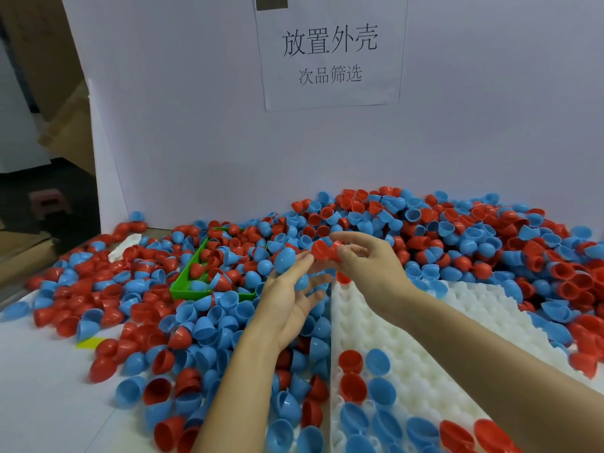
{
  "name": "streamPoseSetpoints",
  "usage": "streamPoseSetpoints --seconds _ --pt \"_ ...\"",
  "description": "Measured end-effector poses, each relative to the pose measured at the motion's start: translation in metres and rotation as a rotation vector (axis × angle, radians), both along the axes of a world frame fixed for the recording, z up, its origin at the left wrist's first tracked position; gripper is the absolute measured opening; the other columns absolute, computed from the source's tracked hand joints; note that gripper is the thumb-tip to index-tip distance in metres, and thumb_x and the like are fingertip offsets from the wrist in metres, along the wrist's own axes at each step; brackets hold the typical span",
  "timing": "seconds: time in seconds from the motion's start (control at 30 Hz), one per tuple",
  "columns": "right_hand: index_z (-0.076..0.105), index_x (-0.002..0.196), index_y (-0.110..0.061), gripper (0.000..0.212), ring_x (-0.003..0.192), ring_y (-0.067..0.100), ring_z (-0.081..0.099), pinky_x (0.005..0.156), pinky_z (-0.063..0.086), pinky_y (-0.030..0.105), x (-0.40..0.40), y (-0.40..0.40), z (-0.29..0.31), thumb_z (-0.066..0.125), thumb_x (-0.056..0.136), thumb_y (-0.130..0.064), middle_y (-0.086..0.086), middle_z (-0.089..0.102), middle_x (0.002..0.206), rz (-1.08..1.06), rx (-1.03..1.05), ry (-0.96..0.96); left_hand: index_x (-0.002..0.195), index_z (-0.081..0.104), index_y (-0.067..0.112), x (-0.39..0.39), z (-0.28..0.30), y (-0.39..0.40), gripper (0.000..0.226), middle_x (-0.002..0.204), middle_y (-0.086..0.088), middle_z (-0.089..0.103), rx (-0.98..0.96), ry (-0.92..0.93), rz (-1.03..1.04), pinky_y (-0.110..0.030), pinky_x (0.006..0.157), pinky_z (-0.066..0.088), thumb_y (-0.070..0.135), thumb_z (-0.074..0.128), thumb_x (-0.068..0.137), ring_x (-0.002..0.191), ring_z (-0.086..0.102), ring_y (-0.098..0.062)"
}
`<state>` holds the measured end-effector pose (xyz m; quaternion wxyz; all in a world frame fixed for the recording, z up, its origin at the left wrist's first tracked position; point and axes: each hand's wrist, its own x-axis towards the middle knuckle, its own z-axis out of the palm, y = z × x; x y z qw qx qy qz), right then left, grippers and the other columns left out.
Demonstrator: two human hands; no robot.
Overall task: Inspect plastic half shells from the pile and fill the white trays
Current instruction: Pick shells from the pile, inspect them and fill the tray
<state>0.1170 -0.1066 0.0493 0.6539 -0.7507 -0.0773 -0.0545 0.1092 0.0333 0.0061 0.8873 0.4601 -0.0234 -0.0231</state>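
A white board (196,125) stands upright beyond both hands, and a sheet of paper (330,53) with printed characters is fixed to it, held at the top by a strip of dark tape (271,2). Below it the white tabletop (42,387) shows bare to the left of the hands. A great pile of red and blue half shells (457,230) spreads over the tabletop behind, left and right of the hands, heaped highest against the board to the right.

A white tray (408,328) with rows of round hollows lies under the right forearm and reaches away from it toward the pile. In its nearest rows, below the right forearm, sit several red and blue shells with their open sides up (366,377). A second tray edge shows just to the left of it, under the left forearm, partly buried in loose shells.

A green tray (186,286) lies to the left of the left hand, tilted into the pile, with shells inside and over it. A crumpled white scrap (125,246) lies farther left, near the board's foot, and a small yellow strip (90,342) lies on the tabletop at the pile's near left edge.

The left hand (291,305) is raised palm up with fingers spread loosely, and a blue shell (284,260) rests at its fingertips. The right hand (369,266) is just beside it, its thumb and fingers pinching a red shell (322,249) above the tray's far end. The two hands nearly touch.
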Motion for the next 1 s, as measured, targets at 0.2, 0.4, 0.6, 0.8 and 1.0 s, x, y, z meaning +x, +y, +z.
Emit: streamPoseSetpoints --seconds 0.2,0.4,0.6,0.8,1.0 --pt "0.07 0.099 -0.023 0.012 0.086 0.018 0.071 0.08 0.061 0.033 -0.005 0.001 -0.007 0.07 0.092 -0.013 -0.004 0.068 0.088 0.117 -0.215 -0.078 0.105 0.075 0.013 0.002 -0.004 0.002 0.016 0.09 -0.004 0.074 -0.002 0.006 0.09 -0.022 0.064 0.054 0.018 0.068 0.092 0.072 0.067 -0.01" --pt "0.074 0.085 -0.008 0.036 0.067 0.023 0.065 0.062 0.053 0.033 -0.002 -0.004 -0.004 0.054 0.101 -0.033 0.012 0.072 0.081 0.067 -0.5 -0.225 0.101 0.072 0.01 0.003 -0.004 0.001 0.012 0.083 -0.003 0.074 -0.017 0.003 0.098 -0.02 0.054 0.051 0.018 0.068 0.093 0.068 0.068 -0.009" --pt "0.07 0.106 -0.033 0.016 0.074 -0.001 0.065 0.073 0.053 0.021 0.003 -0.008 -0.001 0.071 0.091 -0.027 -0.017 0.069 0.08 0.044 -0.732 -0.329 0.101 0.075 0.012 0.002 -0.005 0.0 0.015 0.083 -0.003 0.073 -0.001 -0.026 0.08 -0.019 0.054 0.051 0.019 0.07 0.089 0.064 0.066 -0.009" --pt "0.072 0.112 -0.04 0.028 0.072 -0.002 0.052 0.063 0.044 0.018 0.001 -0.006 0.006 0.075 0.087 -0.029 -0.021 0.06 0.087 0.034 -0.999 -0.534 0.093 0.076 0.013 0.003 -0.009 -0.002 0.023 0.085 -0.009 0.07 0.142 -0.09 0.095 -0.03 0.068 0.047 0.029 0.073 0.077 0.072 0.06 -0.017" --pt "0.076 0.106 -0.035 0.018 0.092 0.013 0.062 0.075 0.056 0.034 -0.001 -0.01 0.005 0.072 0.089 -0.032 -0.009 0.066 0.1 0.007 -1.117 -0.54 0.087 0.076 0.011 0.006 -0.013 -0.002 0.021 0.073 -0.005 0.067 0.202 -0.157 0.065 -0.031 0.065 0.047 0.031 0.07 0.082 0.063 0.055 -0.014"
